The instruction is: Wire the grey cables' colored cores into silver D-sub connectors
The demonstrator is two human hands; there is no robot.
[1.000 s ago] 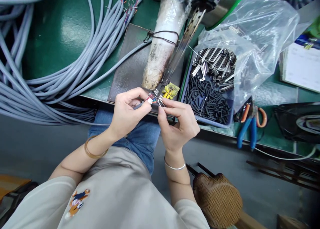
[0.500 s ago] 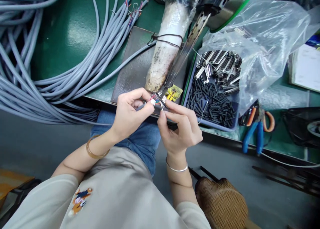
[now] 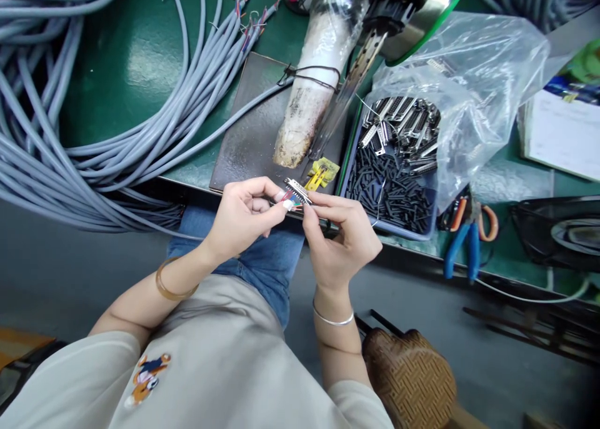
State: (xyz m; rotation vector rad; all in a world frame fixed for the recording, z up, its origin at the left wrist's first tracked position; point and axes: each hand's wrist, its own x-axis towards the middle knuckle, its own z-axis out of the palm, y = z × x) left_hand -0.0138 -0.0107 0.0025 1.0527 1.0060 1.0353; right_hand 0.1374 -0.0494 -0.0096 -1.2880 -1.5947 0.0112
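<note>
Connector (image 3: 297, 189) near green tabletop (image 3: 135, 66), grey floor (image 3: 75, 279) below

Cable bundle (image 3: 206, 66) and pliers (image 3: 474, 244) show a workshop.

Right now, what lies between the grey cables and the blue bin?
Head view: a dark plate, with a yellow piece, white tube and soldering iron on or over it.
</note>
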